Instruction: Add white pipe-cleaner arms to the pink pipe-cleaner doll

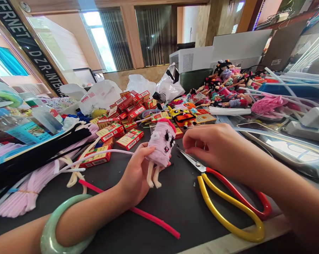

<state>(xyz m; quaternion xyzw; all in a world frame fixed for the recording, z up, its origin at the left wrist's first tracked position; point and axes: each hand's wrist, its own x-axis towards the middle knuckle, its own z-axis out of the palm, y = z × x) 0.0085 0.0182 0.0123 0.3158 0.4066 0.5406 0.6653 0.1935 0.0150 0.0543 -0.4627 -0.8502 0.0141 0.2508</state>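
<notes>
My left hand (pixel 135 176) is wrapped round a small fuzzy doll (pixel 158 150), tipped slightly to one side. The doll has a pale pink rolled body, a red top edge, black lashed eyes, a small mouth and two cream legs hanging down. Just right of it, my right hand (pixel 212 141) hovers with thumb and fingers pinched together; whatever they hold, if anything, I cannot make out. Below that hand lie scissors (pixel 200 168) with one red and one yellow handle, blades slightly apart. A bright pink pipe cleaner (pixel 156 219) passes under my left forearm.
Several small red-and-yellow boxes (pixel 130 138) are heaped behind the doll. Bundled pale pink pipe cleaners (pixel 22 197) and black ones (pixel 43 158) lie at left. Finished dolls (pixel 225 88) pile up at back right, near white plastic bags (pixel 103 93). A power strip (pixel 305 128) sits far right.
</notes>
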